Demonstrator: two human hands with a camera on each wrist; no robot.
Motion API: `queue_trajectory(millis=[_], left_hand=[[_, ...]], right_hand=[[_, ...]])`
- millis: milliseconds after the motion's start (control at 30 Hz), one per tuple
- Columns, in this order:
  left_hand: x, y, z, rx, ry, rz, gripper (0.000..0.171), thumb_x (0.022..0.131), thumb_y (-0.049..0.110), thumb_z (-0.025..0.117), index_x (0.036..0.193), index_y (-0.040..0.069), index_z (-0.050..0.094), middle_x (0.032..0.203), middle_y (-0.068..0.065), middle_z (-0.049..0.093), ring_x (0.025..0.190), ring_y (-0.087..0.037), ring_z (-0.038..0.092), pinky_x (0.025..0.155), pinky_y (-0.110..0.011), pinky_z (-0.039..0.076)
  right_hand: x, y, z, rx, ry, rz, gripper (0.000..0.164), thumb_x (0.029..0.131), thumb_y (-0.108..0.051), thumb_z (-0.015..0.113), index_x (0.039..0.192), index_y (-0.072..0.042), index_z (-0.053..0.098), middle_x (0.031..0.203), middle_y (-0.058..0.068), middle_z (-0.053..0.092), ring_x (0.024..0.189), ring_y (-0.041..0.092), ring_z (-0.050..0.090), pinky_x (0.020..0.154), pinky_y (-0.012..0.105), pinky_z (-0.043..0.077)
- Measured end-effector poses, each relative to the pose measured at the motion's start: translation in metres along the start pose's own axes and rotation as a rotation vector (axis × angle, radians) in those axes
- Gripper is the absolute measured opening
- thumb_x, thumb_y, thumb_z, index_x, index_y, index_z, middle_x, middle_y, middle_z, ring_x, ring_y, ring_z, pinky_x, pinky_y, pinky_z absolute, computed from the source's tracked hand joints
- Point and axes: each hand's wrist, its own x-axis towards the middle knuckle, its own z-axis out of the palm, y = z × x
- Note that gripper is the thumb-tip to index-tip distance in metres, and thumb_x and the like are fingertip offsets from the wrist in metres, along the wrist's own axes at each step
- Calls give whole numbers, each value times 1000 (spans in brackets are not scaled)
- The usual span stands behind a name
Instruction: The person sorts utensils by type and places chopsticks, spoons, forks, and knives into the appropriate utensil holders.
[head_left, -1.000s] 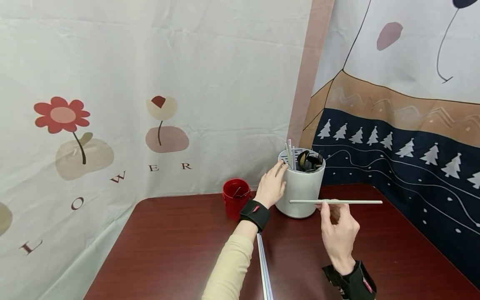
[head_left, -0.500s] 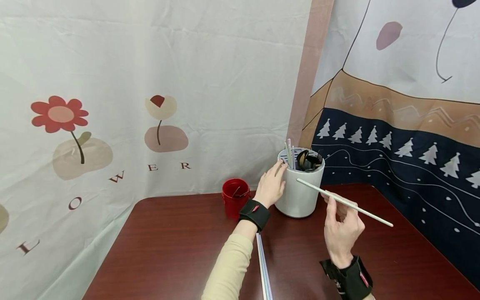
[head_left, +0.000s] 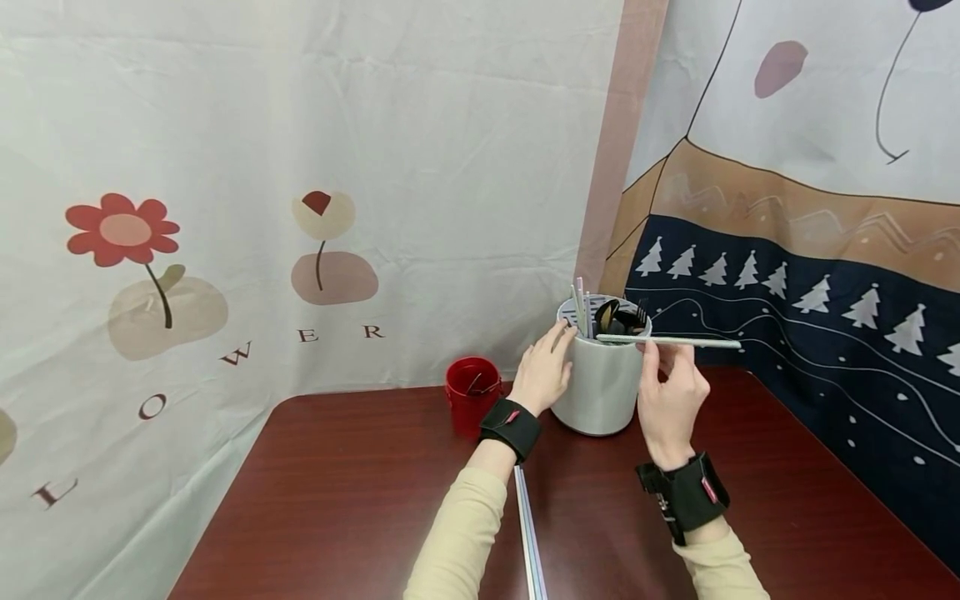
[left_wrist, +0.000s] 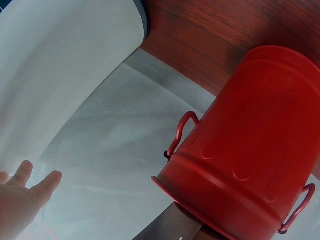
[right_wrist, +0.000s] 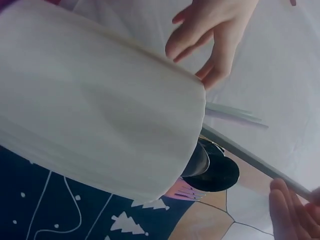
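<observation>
My right hand (head_left: 672,400) pinches a pale chopstick (head_left: 705,342) between thumb and fingers, lying nearly level across the view. Its left end overlaps the rim of a white utensil holder (head_left: 600,387), and in the right wrist view the chopstick (right_wrist: 250,158) reaches to the holder's mouth. Several pale chopsticks (head_left: 579,307) stand in the holder beside black spoons (head_left: 607,317) and a fork (head_left: 641,312). With fingertips at the holder's left rim, my left hand (head_left: 542,375) rests against it, fingers loosely spread; part of this hand (left_wrist: 22,200) shows in the left wrist view.
A red bucket (head_left: 471,408) with small handles stands just left of my left wrist. More pale chopsticks (head_left: 529,533) lie on the brown table (head_left: 360,500) beside my left forearm. A printed cloth (head_left: 465,167) hangs behind the table, and a dark one (head_left: 825,350) at right.
My right hand has risen toward the holder's rim with the chopstick, which turned from level to slanted and back to nearly level. The left hand stays at the rim.
</observation>
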Motion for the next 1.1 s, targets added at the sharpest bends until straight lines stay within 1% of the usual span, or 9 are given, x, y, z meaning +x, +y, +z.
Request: queue_trajectory(millis=[100,233,333,400,467,633,733,900,1100], left_hand=[[0,-1,0,-7,1,1,52,94,23,57,144,20,39,152,-1,36,130,-20,49,102,-47,46],[1,-1,2,3,9,3,52,94,23,57,143,20,40,152,0,36,130,-20,49,101,-46,46],[1,-1,4,12,14,7,52,94,23,57,143,20,40,151,0,37,129,-20,50,101,-46,46],[1,-1,4,13,16,9,52,94,23,57,143,20,40,151,-1,37,129,-20,50,100,-47,47],[0,-1,4,17,20,10,52,94,23,57,143,20,40,151,-1,37,129,-20,50,100,-46,47],[0,-1,2,17,18,10,52,94,23,58,143,19,41,151,-1,38,129,-20,50,100,-47,47],[0,-1,2,17,13,12,52,94,24,57,143,19,40,151,-1,37,129,-21,50,100,-47,47],[-1,-1,1,12,15,13,51,95,24,56,143,19,40,151,-2,38,129,-21,50,101,-47,46],[-1,1,-1,7,4,5,51,96,24,55,144,19,39,152,-2,36,130,-21,49,102,-46,45]], right_hand=[[8,2,5,-34,-66,11,21,95,-12,57,99,8,62,90,21,70,80,-10,59,76,0,41],[13,5,9,-63,-132,30,23,94,-13,58,101,7,63,93,21,71,78,20,65,73,-1,38],[11,8,9,-83,-172,26,23,93,-13,59,104,7,64,96,22,70,81,30,66,74,-3,36],[5,8,8,-94,-202,28,24,93,-13,60,106,7,63,98,22,69,83,32,67,74,-3,36],[-2,8,6,-114,-235,28,23,92,-13,61,106,6,63,97,22,69,83,31,67,73,1,41],[-34,9,3,-155,-342,25,17,90,-10,64,101,3,65,87,17,69,74,25,67,67,27,53],[-56,12,2,-163,-418,30,13,89,-8,65,97,2,65,83,14,69,70,22,67,63,35,55],[-84,16,2,-186,-526,43,10,87,-6,66,95,0,65,82,11,69,67,18,66,60,30,55],[-98,15,1,-207,-629,76,11,88,-8,66,96,0,65,81,7,68,67,14,65,60,23,52]])
